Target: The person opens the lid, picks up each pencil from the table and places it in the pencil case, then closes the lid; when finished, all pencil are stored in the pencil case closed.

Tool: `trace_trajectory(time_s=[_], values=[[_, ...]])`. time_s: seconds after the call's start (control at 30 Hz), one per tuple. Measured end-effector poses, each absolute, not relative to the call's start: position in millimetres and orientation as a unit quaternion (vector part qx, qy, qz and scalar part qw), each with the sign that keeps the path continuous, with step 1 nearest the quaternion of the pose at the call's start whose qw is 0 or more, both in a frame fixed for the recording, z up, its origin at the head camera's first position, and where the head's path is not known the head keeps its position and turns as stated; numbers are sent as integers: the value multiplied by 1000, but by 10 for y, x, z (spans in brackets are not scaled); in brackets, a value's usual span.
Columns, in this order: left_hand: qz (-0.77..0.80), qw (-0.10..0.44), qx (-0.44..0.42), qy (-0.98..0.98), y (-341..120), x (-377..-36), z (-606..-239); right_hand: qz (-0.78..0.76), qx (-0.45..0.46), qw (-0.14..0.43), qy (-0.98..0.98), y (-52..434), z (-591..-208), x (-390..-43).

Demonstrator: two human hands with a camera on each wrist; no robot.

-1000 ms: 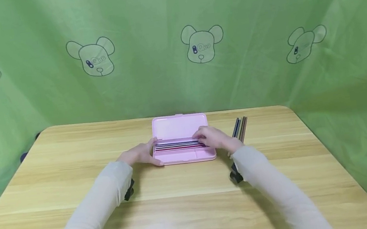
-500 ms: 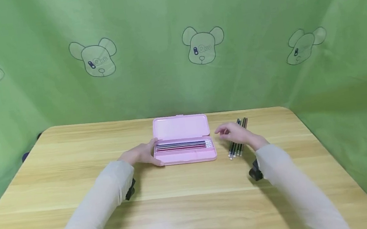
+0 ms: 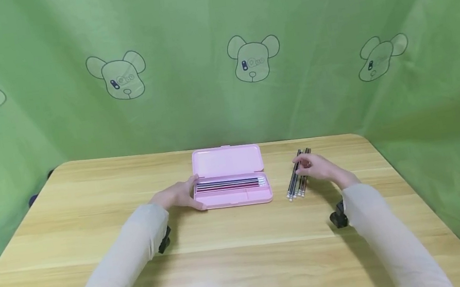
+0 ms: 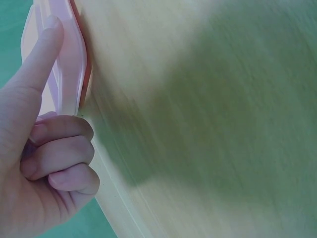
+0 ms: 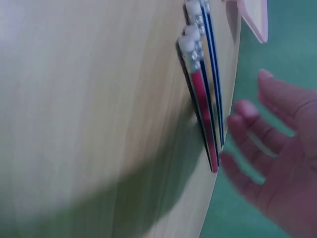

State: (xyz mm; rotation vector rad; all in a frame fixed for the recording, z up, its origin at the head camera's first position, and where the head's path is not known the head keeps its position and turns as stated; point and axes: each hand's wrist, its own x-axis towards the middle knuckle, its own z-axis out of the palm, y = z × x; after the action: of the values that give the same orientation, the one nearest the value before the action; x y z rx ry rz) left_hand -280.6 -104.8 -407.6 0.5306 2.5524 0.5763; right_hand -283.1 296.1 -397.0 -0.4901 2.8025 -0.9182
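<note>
A pink pencil case lies with its lid folded back, and several pencils fill its rear compartment. My left hand holds the case's left end, thumb at the front corner; in the left wrist view the thumb lies along the case while other fingers curl at its end. To the right, a loose bundle of pencils rests on the table, white eraser ends toward me. Over its far part hovers my right hand, its fingers parted and bent beside the pencils, holding none.
The light wooden table ends at the back just behind the case. A green curtain with printed bear heads hangs around it. Each wrist carries a small black device, such as the right one.
The right hand has left the pencils in the case and moved right to the loose bundle, uncovering the case's right end. The left hand stays on the case.
</note>
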Motion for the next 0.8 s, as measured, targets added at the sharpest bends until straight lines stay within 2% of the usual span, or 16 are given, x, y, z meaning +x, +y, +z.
trace_trajectory(time_s=[0.37, 0.8], values=[[211, 234, 194, 929, -1042, -2805, -4097, -302, -111, 158, 934, 3149, -3997, -2767], [209, 221, 199, 932, -1046, -2804, -4096, -321, -89, 161, 929, 3099, -4055, -2806]])
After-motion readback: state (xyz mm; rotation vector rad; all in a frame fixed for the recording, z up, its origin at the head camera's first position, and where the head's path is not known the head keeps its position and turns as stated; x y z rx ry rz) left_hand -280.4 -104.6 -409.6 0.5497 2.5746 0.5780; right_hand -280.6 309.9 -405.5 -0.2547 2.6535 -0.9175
